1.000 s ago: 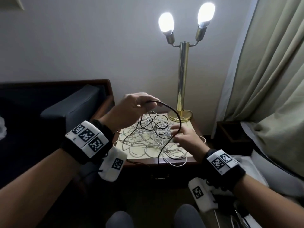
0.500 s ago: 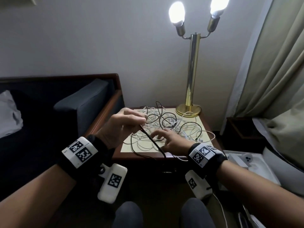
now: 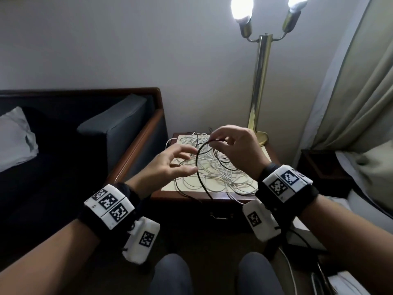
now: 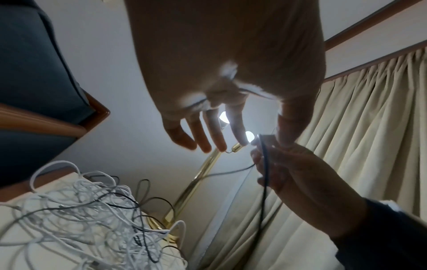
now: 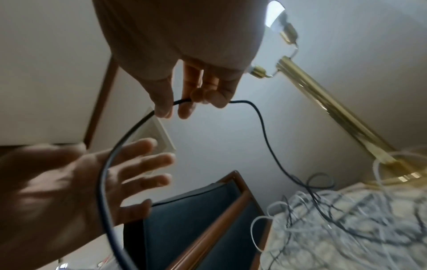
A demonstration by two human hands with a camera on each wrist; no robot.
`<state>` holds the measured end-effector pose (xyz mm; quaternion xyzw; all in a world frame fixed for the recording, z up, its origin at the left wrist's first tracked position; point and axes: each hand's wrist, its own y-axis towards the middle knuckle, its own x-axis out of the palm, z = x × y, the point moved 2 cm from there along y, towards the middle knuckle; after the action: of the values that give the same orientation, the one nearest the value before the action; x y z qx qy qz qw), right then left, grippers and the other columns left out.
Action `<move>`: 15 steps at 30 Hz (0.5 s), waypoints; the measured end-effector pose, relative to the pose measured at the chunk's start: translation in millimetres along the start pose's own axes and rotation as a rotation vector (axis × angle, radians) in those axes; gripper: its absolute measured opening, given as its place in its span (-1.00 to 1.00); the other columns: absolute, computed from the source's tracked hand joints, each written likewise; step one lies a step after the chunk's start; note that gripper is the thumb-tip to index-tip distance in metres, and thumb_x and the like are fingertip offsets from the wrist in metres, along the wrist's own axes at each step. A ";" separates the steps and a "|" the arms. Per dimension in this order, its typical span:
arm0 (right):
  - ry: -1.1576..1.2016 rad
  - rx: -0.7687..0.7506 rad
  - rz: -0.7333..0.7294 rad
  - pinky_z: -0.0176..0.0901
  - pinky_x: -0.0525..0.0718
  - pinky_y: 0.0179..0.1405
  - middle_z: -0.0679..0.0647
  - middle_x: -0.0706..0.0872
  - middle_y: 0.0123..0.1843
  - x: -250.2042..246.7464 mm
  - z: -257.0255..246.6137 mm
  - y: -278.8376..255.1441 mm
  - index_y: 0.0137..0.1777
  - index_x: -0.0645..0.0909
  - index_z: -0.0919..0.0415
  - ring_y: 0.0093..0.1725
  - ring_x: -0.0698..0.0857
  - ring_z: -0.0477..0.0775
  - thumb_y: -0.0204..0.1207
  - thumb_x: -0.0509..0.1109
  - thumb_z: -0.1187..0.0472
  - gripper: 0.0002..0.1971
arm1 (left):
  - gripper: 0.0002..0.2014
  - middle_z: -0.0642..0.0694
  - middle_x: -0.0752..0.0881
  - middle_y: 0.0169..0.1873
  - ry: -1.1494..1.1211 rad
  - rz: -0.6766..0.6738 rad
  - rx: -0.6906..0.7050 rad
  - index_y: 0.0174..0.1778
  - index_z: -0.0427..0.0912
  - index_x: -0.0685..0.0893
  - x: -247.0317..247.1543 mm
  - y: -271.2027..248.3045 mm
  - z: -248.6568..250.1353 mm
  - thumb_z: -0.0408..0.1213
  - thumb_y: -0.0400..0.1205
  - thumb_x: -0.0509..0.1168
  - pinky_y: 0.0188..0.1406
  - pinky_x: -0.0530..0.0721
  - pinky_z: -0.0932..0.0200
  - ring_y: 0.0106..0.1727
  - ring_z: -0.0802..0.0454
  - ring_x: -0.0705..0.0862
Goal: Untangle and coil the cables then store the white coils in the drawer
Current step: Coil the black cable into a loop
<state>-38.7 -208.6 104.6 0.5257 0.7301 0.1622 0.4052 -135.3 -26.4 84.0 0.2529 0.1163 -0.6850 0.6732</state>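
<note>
A tangle of white and black cables [image 3: 214, 173] lies on the nightstand [image 3: 187, 195]. My right hand [image 3: 213, 140] is raised above the tangle and pinches a black cable [image 3: 197, 165] between thumb and fingertips. This cable arcs down past the table's front edge. My left hand [image 3: 189, 159] hovers just left of the arc with spread fingers, holding nothing. The right wrist view shows the right hand [image 5: 182, 107] pinching the black cable [image 5: 108, 173] in front of the open left palm. In the left wrist view the left hand [image 4: 231, 138] is spread above the tangle [image 4: 92, 210].
A brass lamp [image 3: 258, 92] stands at the nightstand's back right corner. A dark sofa [image 3: 119, 128] with a wooden arm adjoins on the left, curtains [image 3: 350, 103] hang on the right. The drawer handle [image 3: 221, 216] sits below the tabletop; the drawer is closed.
The left hand has let go of the black cable and opened. The right hand rose off the tangle and now pinches the black cable above it.
</note>
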 end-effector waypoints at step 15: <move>-0.444 0.197 -0.215 0.02 0.58 -0.21 0.05 0.57 -0.35 -22.7 91.9 -29.5 -0.38 0.59 0.19 -0.26 0.54 0.17 0.44 0.48 0.31 -0.81 | -0.54 0.06 0.28 -0.68 -0.434 0.268 0.018 -0.54 -0.16 0.42 -25.4 5.9 22.9 -0.01 0.65 0.22 -0.62 0.39 0.31 -0.63 0.15 0.21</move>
<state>15.3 -258.0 37.7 0.5047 0.6874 -0.0730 0.5171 -134.8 -16.3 117.2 0.1190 -0.0715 -0.6291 0.7648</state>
